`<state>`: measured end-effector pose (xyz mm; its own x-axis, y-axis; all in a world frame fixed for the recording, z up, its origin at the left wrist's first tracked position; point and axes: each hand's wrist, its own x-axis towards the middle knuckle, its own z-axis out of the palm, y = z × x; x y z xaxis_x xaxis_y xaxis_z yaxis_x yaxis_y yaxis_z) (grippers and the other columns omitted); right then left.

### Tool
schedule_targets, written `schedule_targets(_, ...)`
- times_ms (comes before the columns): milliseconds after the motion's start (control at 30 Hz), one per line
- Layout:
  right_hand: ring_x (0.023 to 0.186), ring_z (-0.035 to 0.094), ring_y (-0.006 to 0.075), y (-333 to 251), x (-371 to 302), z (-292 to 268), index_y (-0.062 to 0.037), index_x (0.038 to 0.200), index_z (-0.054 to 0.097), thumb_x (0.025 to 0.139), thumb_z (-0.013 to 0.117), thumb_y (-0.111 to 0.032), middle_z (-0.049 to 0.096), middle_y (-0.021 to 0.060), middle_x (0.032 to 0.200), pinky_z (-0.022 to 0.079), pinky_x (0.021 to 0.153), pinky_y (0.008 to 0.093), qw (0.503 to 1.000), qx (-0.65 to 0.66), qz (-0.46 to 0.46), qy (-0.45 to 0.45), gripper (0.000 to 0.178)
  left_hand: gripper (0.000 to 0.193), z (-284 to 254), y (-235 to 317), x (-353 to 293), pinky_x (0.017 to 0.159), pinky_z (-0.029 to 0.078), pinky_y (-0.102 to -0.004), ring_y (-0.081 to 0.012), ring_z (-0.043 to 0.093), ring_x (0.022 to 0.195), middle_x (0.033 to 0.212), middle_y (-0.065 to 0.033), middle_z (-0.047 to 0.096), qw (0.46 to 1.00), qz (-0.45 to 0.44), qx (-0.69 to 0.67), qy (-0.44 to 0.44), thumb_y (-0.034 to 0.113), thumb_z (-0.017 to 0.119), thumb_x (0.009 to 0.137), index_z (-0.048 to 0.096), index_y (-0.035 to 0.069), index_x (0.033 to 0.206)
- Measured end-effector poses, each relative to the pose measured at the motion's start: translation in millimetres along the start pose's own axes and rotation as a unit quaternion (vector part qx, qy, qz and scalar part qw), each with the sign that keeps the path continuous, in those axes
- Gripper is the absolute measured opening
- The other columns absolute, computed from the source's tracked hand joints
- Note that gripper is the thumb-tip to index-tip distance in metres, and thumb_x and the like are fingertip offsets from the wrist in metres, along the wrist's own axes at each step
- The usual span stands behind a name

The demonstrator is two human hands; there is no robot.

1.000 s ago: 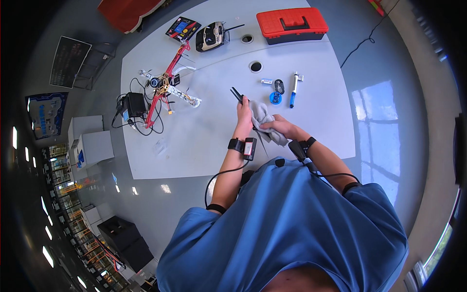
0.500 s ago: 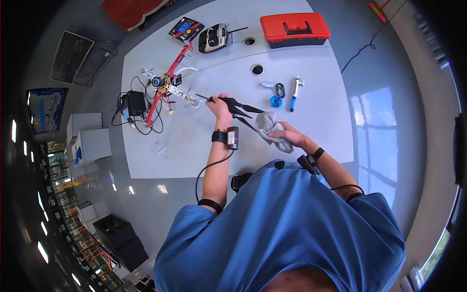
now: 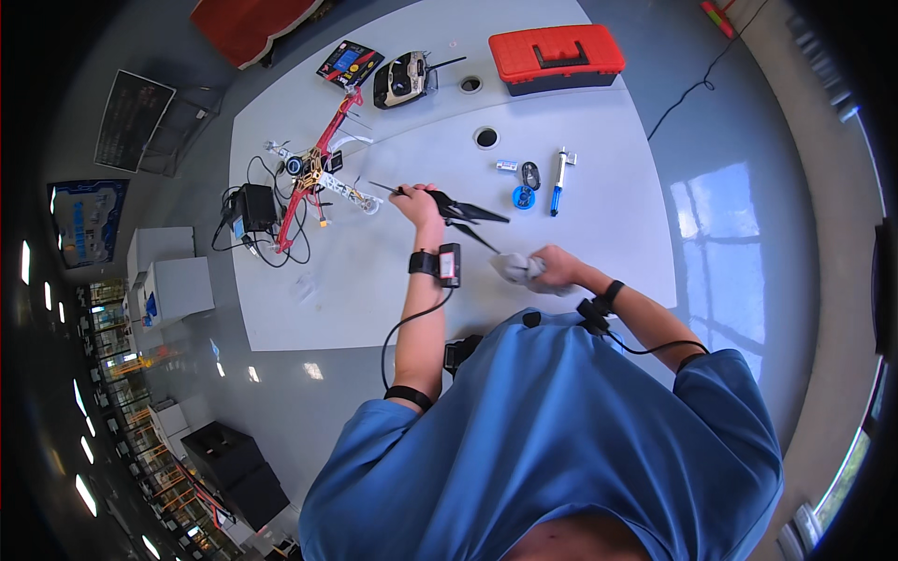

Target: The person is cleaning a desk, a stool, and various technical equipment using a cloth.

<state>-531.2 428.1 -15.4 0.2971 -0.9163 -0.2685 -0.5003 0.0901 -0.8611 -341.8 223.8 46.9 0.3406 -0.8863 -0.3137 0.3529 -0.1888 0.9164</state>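
Several black propellers (image 3: pixel 465 212) fan out from my left hand (image 3: pixel 419 206), whose fingers are closed around them over the middle of the table. A bunched grey cloth (image 3: pixel 517 269) sits in my closed right hand (image 3: pixel 559 267), near the front of the table. The cloth is at the tip of the lowest blade; whether it wraps the tip I cannot tell. Left of my left hand stands a quadcopter with red and white arms (image 3: pixel 323 168).
Beside the quadcopter lies a black power adapter (image 3: pixel 254 208) with cables. Farther back are a flat dark box (image 3: pixel 349 64), a radio controller (image 3: pixel 402 80) and a red toolbox (image 3: pixel 558 58). To the right lie a blue-and-white tool (image 3: pixel 559 182), a blue round item (image 3: pixel 523 197) and a coiled black cable (image 3: pixel 530 175).
The cloth has slid down and bunched up more, baring more of the upper blades. My right hand has turned and closed tighter on it. My left hand keeps its hold on the propellers.
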Motion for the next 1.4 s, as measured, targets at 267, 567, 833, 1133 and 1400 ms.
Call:
schedule_targets(267,0.081,0.063,0.0174,70.0,-52.1,-43.8,0.0014,0.105,0.063,0.075,0.070,-0.020,0.067,0.0097,0.089,0.051,0.074,0.0321,0.862,0.307,0.212,0.342,0.038,0.038,-45.1,-54.0,34.3,0.067,0.053,-0.0397,-0.0289,0.064,0.077,0.103,-0.0226,0.055,0.918,-0.087,0.376,-0.093,0.004,0.051,0.084,0.034,-0.005,0.116)
schedule_targets(567,0.117,0.049,0.0402,87.7,-62.4,-68.2,-0.0002,0.128,0.046,0.082,0.068,-0.034,0.049,0.0254,0.128,0.040,0.097,0.0445,0.814,-0.027,0.211,0.541,0.061,0.049,-27.0,-85.9,22.0,0.088,0.050,-0.0468,-0.0423,0.057,0.099,0.114,-0.0279,0.046,0.822,-0.050,0.567,0.021,0.001,0.056,0.076,0.036,-0.006,0.120)
schedule_targets(833,0.128,0.038,0.0416,80.0,-87.7,-51.1,-0.0083,0.136,0.045,0.080,0.067,-0.031,0.039,0.0224,0.140,0.032,0.106,0.0492,0.891,-0.183,0.077,0.408,0.064,0.066,6.7,-88.1,5.9,0.094,0.041,-0.0525,-0.0440,0.038,0.120,0.134,-0.0296,0.027,0.790,0.052,0.608,-0.056,0.007,0.063,0.076,0.030,-0.001,0.134)
schedule_targets(1133,0.138,0.030,0.0344,73.9,-128.4,-23.9,-0.0199,0.128,0.057,0.076,0.068,-0.031,0.039,0.0130,0.146,0.026,0.113,0.0483,0.952,-0.229,0.014,0.203,0.055,0.067,69.7,-109.6,-61.0,0.101,0.025,-0.0646,-0.0419,0.016,0.139,0.152,-0.0225,0.012,0.633,0.279,0.699,-0.180,0.022,0.059,0.084,0.031,0.018,0.145)
schedule_targets(1400,0.136,0.034,0.0369,106.9,-151.9,-56.1,-0.0140,0.125,0.059,0.071,0.067,-0.029,0.044,0.0143,0.142,0.029,0.112,0.0478,0.919,-0.233,0.073,0.309,0.056,0.060,137.8,-152.4,-79.9,0.108,0.017,-0.0656,-0.0297,0.022,0.142,0.157,-0.0090,0.017,0.504,0.434,0.605,-0.438,0.026,0.054,0.089,0.035,0.026,0.145)
